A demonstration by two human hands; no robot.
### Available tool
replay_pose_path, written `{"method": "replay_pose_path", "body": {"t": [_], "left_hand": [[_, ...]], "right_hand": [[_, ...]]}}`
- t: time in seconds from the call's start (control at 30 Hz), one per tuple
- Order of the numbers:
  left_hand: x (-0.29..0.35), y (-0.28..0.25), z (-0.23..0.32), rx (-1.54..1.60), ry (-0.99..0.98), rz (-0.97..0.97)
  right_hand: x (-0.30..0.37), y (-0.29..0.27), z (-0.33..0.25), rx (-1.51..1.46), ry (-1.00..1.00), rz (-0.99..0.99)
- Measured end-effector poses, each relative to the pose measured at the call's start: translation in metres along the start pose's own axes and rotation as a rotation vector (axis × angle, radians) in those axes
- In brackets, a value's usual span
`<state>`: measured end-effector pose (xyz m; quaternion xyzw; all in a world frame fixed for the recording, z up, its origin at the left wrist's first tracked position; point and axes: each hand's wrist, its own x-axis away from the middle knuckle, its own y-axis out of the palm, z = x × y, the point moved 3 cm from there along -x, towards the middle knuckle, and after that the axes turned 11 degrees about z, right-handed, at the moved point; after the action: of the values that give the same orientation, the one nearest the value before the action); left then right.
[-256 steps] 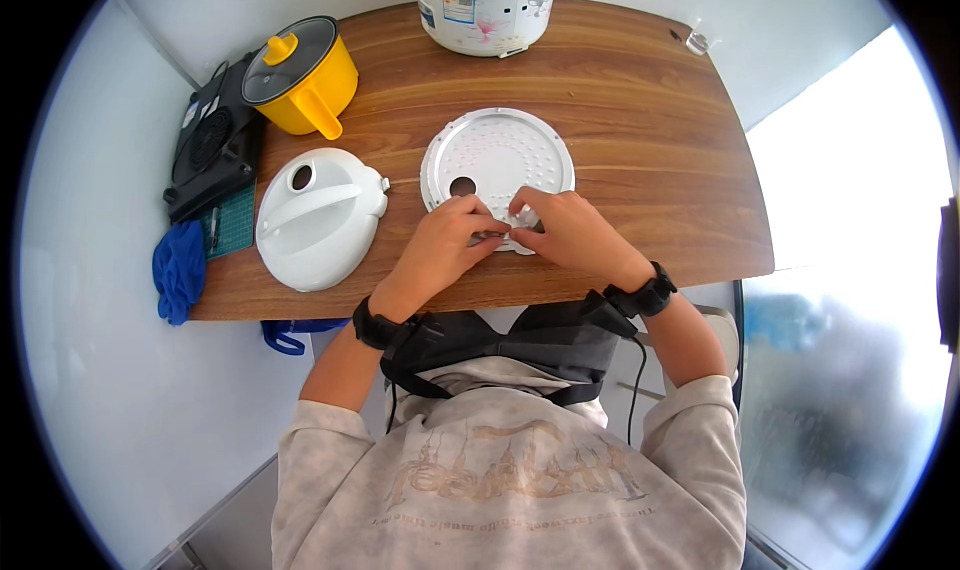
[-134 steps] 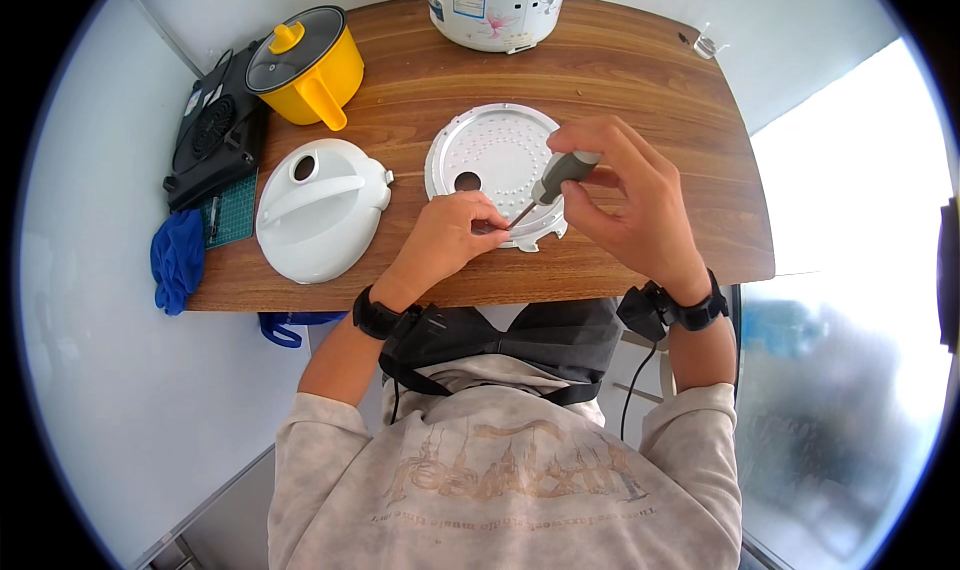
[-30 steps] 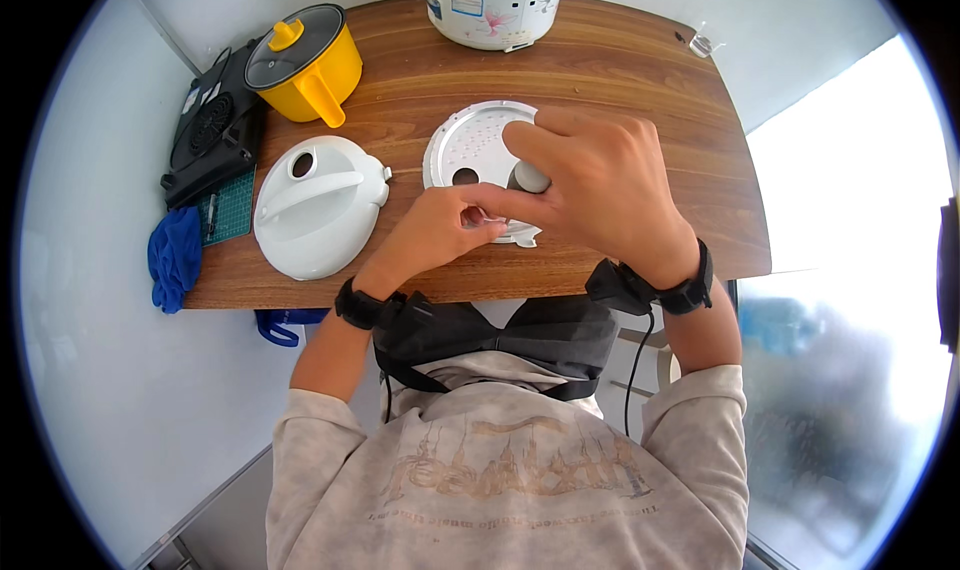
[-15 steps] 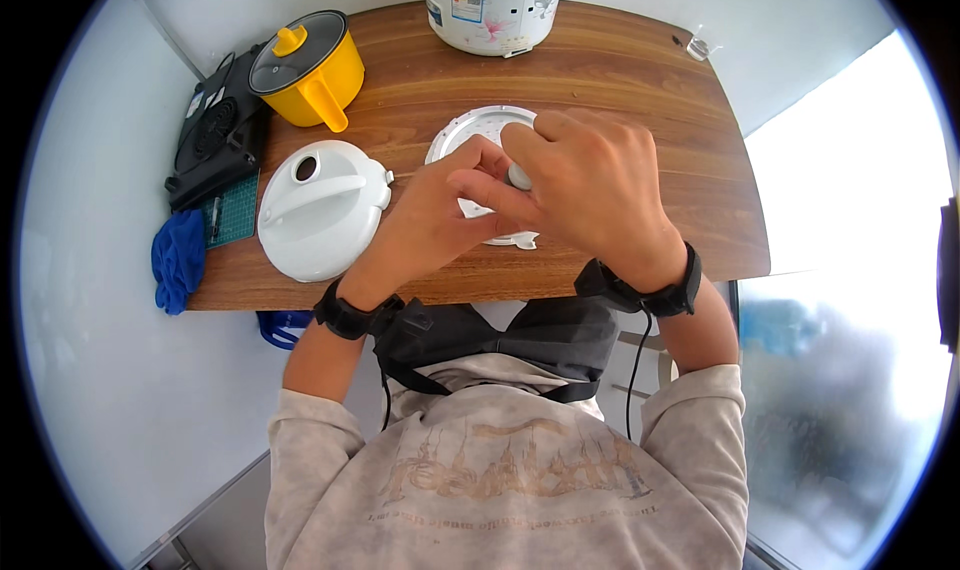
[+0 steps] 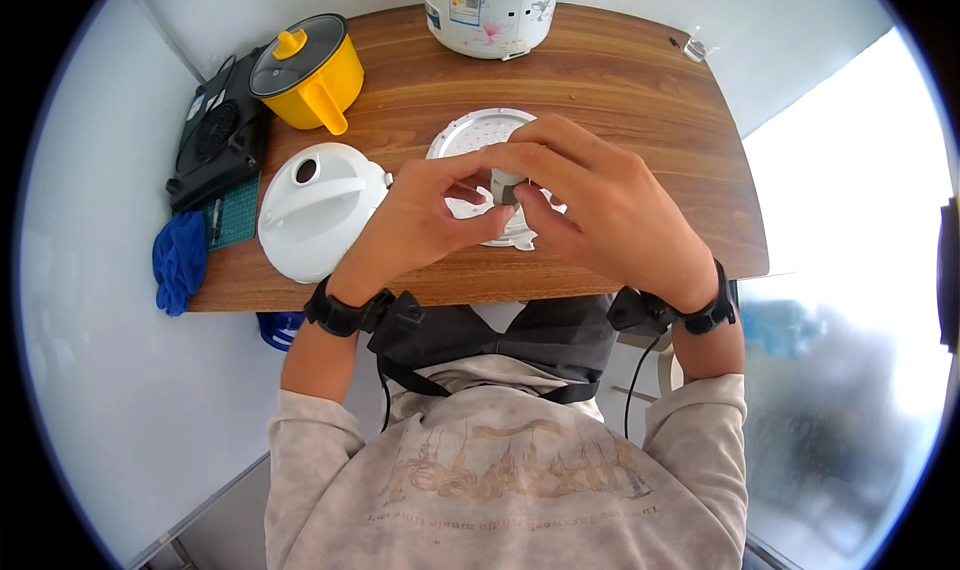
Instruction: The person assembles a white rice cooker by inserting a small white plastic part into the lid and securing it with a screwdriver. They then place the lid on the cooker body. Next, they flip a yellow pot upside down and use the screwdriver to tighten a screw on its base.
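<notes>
Head cam was the only view. The right hand (image 5: 620,200) had its thumb and fingers curled snugly round a grey tool handle (image 5: 506,192), and the left hand (image 5: 410,210) was half curled at the same spot, though I couldn't tell if it was really gripping. The handle sat over the near part of a round white plate (image 5: 478,130), which lay on the wooden table (image 5: 640,110) close to the front edge. The tool's tip was hidden, so no idea whether it touched anything. My guess: with nobody visibly bracing the plate, a sideways push could've made it slide or let the tip slip, and anything small could've rolled off that near edge. Left-side elbow room was tight because of the white cover (image 5: 318,235); there was way more space to the right and toward the flowered cooker (image 5: 485,25).
</notes>
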<state>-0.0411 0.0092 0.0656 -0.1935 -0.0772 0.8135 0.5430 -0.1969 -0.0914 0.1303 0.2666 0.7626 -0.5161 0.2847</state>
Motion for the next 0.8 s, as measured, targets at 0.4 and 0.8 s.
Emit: {"method": "replay_pose_path", "body": {"t": [0.4, 0.8], "left_hand": [[0.0, 0.013, 0.003, 0.2, -0.021, -0.025], [-0.002, 0.01, 0.017, 0.04, -0.126, -0.071]], "right_hand": [[-0.01, -0.011, 0.009, 0.076, 0.053, -0.077], [-0.008, -0.004, 0.011, 0.206, 0.081, -0.042]]}}
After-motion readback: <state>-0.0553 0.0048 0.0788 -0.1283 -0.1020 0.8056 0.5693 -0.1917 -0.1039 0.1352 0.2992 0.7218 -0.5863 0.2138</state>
